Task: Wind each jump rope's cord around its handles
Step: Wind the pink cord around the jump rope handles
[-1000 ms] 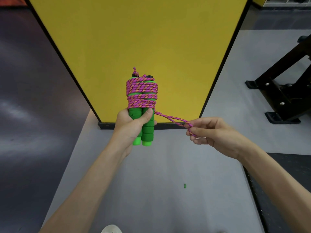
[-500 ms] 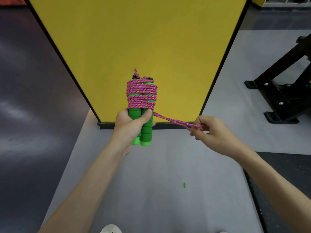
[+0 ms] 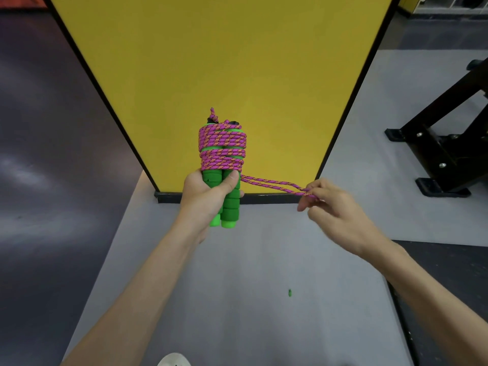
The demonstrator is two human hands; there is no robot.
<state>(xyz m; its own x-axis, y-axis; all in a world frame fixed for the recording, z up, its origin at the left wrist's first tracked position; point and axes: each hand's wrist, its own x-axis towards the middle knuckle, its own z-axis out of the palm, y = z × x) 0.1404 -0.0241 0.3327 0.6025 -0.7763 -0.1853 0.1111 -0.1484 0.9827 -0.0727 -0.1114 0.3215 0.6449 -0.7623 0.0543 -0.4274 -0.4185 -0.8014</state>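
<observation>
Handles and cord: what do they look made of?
Handles: probably soft foam, matte bright green, judging by the ribbed, cushioned segments and the lack of shine. Cord: looks like braided fabric rope, matte, with a woven pink-and-orange pattern. The fibre itself cannot be told.

You'll find nothing to read here: no words, numbers or brand marks show on the handles (image 3: 230, 207), the cord (image 3: 222, 143) or the panel (image 3: 211, 62).

handles (image 3: 229, 204): ribbed matt foam | cord (image 3: 221, 147): braided woven fibre | floor (image 3: 237, 286): smooth matt grey
</observation>
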